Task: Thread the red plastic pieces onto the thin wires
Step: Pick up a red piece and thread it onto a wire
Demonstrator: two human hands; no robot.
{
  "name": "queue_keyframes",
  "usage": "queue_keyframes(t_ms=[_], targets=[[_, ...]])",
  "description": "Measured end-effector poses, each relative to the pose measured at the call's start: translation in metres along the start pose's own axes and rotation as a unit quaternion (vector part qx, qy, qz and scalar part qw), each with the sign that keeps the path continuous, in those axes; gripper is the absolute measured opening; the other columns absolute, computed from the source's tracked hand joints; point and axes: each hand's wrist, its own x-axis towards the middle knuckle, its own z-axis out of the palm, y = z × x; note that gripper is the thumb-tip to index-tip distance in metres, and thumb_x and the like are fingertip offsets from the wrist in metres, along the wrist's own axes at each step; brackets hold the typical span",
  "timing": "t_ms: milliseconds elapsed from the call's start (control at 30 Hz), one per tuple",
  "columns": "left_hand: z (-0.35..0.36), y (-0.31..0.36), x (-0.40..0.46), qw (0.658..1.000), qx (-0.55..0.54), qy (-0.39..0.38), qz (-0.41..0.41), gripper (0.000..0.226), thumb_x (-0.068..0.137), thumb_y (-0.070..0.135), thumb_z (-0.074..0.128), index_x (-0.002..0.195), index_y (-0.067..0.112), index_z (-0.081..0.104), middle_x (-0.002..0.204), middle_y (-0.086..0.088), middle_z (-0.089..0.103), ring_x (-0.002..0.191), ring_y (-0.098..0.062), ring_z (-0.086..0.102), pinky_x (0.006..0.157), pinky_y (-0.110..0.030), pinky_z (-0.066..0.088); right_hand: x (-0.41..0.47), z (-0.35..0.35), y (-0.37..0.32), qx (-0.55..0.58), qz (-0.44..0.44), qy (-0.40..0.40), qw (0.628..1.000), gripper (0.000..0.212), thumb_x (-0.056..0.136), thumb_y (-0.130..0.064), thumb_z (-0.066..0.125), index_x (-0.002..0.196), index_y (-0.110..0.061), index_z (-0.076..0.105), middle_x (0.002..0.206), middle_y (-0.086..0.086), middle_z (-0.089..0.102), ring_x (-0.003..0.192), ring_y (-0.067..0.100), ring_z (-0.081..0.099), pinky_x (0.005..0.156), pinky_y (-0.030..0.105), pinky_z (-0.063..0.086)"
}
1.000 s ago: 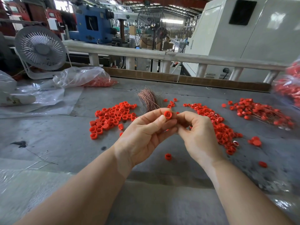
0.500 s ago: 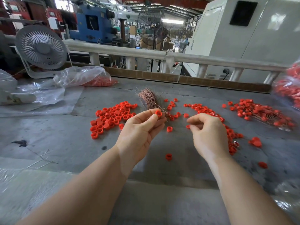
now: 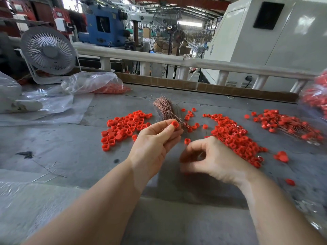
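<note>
on the grey, scuffed tabletop (image 3: 53,147) lie several heaps of small red plastic pieces, short ring-shaped caps with smooth walls: one heap at the left (image 3: 123,127), a longer heap at the right (image 3: 235,137), and a far-right heap (image 3: 290,126) where pieces sit tangled with thin wires. between the left and right heaps lies a bundle of thin wires (image 3: 165,110), coppery, fine and splayed like a brush.

the left hand (image 3: 155,140) is raised palm-up just in front of the bundle and pinches one red piece (image 3: 175,124) between thumb and fingertips; whether a wire runs through it is too fine to tell. the right hand (image 3: 210,156) is motion-blurred, its fingers curled with thumb and forefinger drawn together; a faint red smear shows at its lower edge, so i cannot tell what, if anything, it holds.

a crumpled clear plastic bag (image 3: 92,82) with red pieces inside lies at the back left beside a white desk fan (image 3: 47,52). another bag of red pieces (image 3: 316,98) is cut off at the right edge.

compared with half a second ago, the right hand has dropped lower and nearer the body, away from the right heap, while the left hand keeps its pinch in much the same place.
</note>
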Motion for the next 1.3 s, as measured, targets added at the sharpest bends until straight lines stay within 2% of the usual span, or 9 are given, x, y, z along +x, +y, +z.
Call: queue_keyframes(t_ms=[133, 333, 433, 500, 600, 700, 867, 1133, 1300], targets=[[0.000, 0.000, 0.000, 1.000, 0.003, -0.003, 0.000, 0.015, 0.090, 0.000, 0.051, 0.091, 0.004, 0.065, 0.073, -0.003, 0.071, 0.072, -0.011, 0.069, 0.076, -0.025, 0.056, -0.001, 0.000, 0.001, -0.026, 0.022, -0.025, 0.999, 0.013, 0.071, -0.008, 0.079, 0.080, -0.014, 0.072, 0.077, -0.002, 0.072, 0.075, 0.008, 0.066, 0.072, 0.019, 0.051], [0.001, -0.001, -0.002, 1.000, 0.005, -0.027, -0.012, 0.013, 0.087, 0.002, 0.053, 0.088, 0.006, 0.066, 0.073, -0.002, 0.071, 0.071, -0.011, 0.069, 0.077, -0.026, 0.056, 0.005, 0.006, 0.013, -0.153, 0.013, 0.109, 0.982, 0.008, 0.080, -0.017, 0.072, 0.077, -0.021, 0.066, 0.076, -0.008, 0.061, 0.067, 0.002, 0.054, 0.067, 0.021, 0.043], [0.003, -0.001, -0.003, 0.999, 0.001, -0.051, -0.021, 0.011, 0.082, 0.004, 0.056, 0.087, 0.006, 0.066, 0.074, -0.003, 0.071, 0.070, -0.010, 0.068, 0.074, -0.024, 0.057, 0.007, 0.005, 0.013, -0.066, -0.030, 0.202, 0.977, 0.014, 0.081, -0.012, 0.070, 0.075, -0.023, 0.063, 0.068, -0.010, 0.061, 0.061, -0.002, 0.052, 0.061, 0.012, 0.038], [0.003, -0.001, -0.004, 0.998, 0.001, -0.063, -0.025, 0.013, 0.076, 0.007, 0.059, 0.087, 0.006, 0.066, 0.074, -0.003, 0.071, 0.070, -0.010, 0.069, 0.074, -0.024, 0.057, 0.008, 0.003, 0.011, 0.018, -0.047, 0.243, 0.969, 0.019, 0.080, -0.007, 0.070, 0.073, -0.023, 0.063, 0.063, -0.007, 0.063, 0.056, -0.003, 0.053, 0.060, 0.011, 0.041], [0.002, -0.001, -0.005, 0.997, 0.004, -0.072, -0.029, 0.016, 0.071, 0.010, 0.060, 0.086, 0.007, 0.066, 0.075, -0.003, 0.072, 0.069, -0.009, 0.068, 0.074, -0.023, 0.056, 0.008, 0.002, 0.007, 0.179, -0.067, 0.265, 0.945, 0.020, 0.076, 0.004, 0.070, 0.075, -0.017, 0.066, 0.061, -0.004, 0.066, 0.053, 0.001, 0.057, 0.057, 0.012, 0.046], [0.002, -0.001, -0.005, 0.997, 0.007, -0.075, -0.031, 0.022, 0.066, 0.013, 0.061, 0.087, 0.007, 0.066, 0.076, -0.003, 0.072, 0.072, -0.009, 0.069, 0.076, -0.024, 0.055, 0.007, 0.002, 0.004, 0.282, -0.074, 0.257, 0.921, 0.026, 0.072, 0.010, 0.069, 0.079, -0.015, 0.068, 0.067, -0.005, 0.069, 0.062, 0.005, 0.062, 0.058, 0.014, 0.050], [0.002, -0.001, -0.005, 0.995, 0.013, -0.089, -0.035, 0.024, 0.068, 0.012, 0.060, 0.091, 0.006, 0.066, 0.079, -0.004, 0.072, 0.072, -0.010, 0.069, 0.073, -0.023, 0.057, 0.007, 0.002, 0.003, 0.295, -0.082, 0.257, 0.917, 0.022, 0.078, 0.006, 0.064, 0.082, -0.015, 0.069, 0.071, -0.003, 0.071, 0.064, 0.007, 0.062, 0.054, 0.015, 0.048], [0.005, 0.000, -0.007, 0.995, 0.006, -0.089, -0.037, 0.013, 0.078, 0.006, 0.057, 0.086, 0.006, 0.066, 0.073, -0.004, 0.071, 0.066, -0.009, 0.068, 0.067, -0.023, 0.057, 0.007, 0.001, 0.003, 0.315, -0.084, 0.278, 0.904, 0.019, 0.083, 0.004, 0.058, 0.079, -0.013, 0.065, 0.071, 0.000, 0.068, 0.064, 0.006, 0.062, 0.050, 0.015, 0.047], [0.005, 0.000, -0.007, 0.996, 0.006, -0.086, -0.036, 0.014, 0.086, 0.002, 0.052, 0.086, 0.006, 0.066, 0.072, -0.003, 0.071, 0.065, -0.009, 0.068, 0.068, -0.023, 0.058, 0.007, 0.001, 0.006, 0.328, -0.089, 0.285, 0.896, 0.021, 0.082, 0.007, 0.058, 0.079, -0.013, 0.064, 0.070, 0.004, 0.067, 0.063, 0.008, 0.062, 0.053, 0.016, 0.049]])
